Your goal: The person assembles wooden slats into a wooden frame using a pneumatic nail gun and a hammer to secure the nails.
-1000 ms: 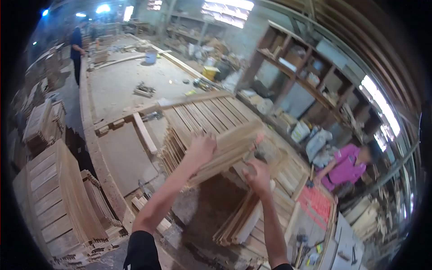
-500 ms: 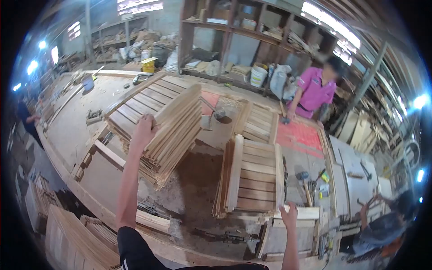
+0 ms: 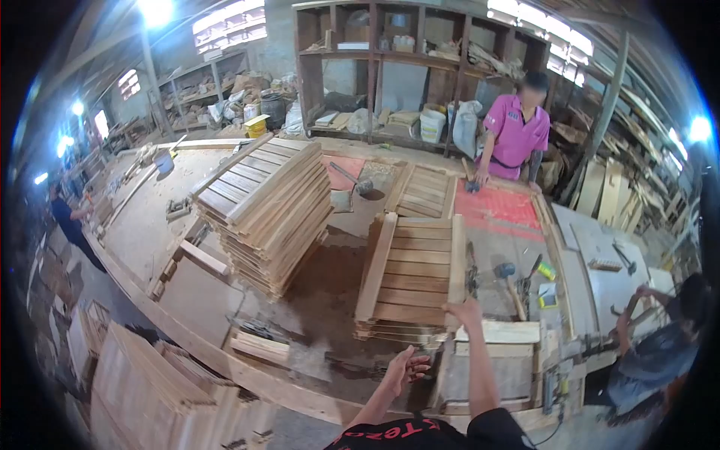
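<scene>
A tall stack of slatted wooden panels (image 3: 262,202) stands on the workbench left of centre. Nearer the middle is a shorter stack of slatted panels (image 3: 416,274). My right hand (image 3: 463,309) is at the near right corner of the shorter stack, its fingers curled over the top panel's edge. Just in front of that stack, my left hand (image 3: 407,369) hovers with its fingers apart and nothing in it. A single slatted panel (image 3: 421,191) lies behind the shorter stack. To the right rests a mallet (image 3: 510,281).
Across the bench (image 3: 169,300), a person in a pink shirt (image 3: 517,135) leans on a red surface (image 3: 499,210). Another person (image 3: 645,360) works at the right, and one stands far left. More panels (image 3: 142,382) stand at the lower left.
My left hand has left the tall stack and come down to the right, near the shorter stack. My right hand has shifted slightly up and left. The camera view has tilted.
</scene>
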`<state>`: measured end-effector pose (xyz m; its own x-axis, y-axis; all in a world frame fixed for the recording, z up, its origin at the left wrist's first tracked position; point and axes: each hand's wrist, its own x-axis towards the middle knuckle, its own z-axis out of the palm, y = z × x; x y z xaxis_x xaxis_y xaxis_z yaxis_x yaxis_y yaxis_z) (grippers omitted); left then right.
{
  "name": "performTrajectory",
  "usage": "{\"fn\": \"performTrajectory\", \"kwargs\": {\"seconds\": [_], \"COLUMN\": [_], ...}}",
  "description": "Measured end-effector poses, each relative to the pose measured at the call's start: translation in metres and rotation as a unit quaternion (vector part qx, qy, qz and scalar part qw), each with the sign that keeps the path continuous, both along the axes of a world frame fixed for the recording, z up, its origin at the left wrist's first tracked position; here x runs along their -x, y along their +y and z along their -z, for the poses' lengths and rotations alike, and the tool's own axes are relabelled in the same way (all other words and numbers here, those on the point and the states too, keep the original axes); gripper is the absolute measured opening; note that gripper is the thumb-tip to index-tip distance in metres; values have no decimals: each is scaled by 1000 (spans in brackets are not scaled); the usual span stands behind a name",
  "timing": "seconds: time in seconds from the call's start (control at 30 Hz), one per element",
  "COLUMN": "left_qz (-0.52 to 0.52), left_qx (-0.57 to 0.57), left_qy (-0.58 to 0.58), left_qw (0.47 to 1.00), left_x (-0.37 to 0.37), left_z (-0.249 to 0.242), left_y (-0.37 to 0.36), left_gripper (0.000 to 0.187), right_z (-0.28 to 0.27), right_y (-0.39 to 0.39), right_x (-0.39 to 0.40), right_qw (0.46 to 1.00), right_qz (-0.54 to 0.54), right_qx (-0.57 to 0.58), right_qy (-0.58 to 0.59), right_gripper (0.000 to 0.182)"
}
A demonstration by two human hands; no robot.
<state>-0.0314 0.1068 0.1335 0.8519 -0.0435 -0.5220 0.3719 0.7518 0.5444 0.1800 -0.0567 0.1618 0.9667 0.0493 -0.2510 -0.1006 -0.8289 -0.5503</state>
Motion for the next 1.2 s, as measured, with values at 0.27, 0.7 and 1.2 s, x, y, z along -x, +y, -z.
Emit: {"fn": "performTrajectory", "kwargs": {"seconds": [0.27,0.7,1.2], "left_qz": [-353,-332,306], "left_qx": [134,-260,-680], "left_qy": [-55,135,95], "left_qw": [924,897,659], "left_x": [-61,38,-53], "left_z": [14,-46,106], "left_y": [-53,-183,-230], "left_gripper": [86,77,57], "right_z": [-6,12,201], "right_y": [-54,-334,-426], "right_x": [95,222,224], "right_qw": [852,939,979], "right_qz": [49,-240,-99], "right_qx": [-510,-223,-31], "right_qy": [108,-108,-177], "right_gripper": [40,35,24]}}
